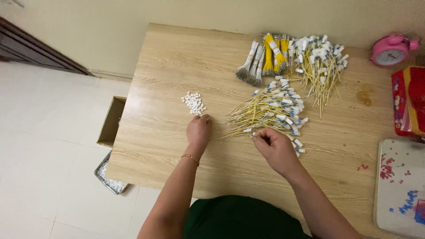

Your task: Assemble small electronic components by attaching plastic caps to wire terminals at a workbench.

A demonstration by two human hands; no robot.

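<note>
My left hand (198,131) rests on the wooden table (168,75) with its fingertips at the near edge of a small heap of tiny white connectors (193,102). My right hand (273,146) is curled at the near edge of a loose pile of thin yellow wires with white and blue ends (271,110), pinching one wire end. A gold bracelet sits on my left wrist.
At the back lie tied bundles of grey and yellow wires (265,57) and a second pile of finished wires (321,59). A pink alarm clock (390,49), a red box (409,99) and a white tray (400,186) stand at the right. On the floor at the left are a cardboard box (110,121) and a metal tray (110,180).
</note>
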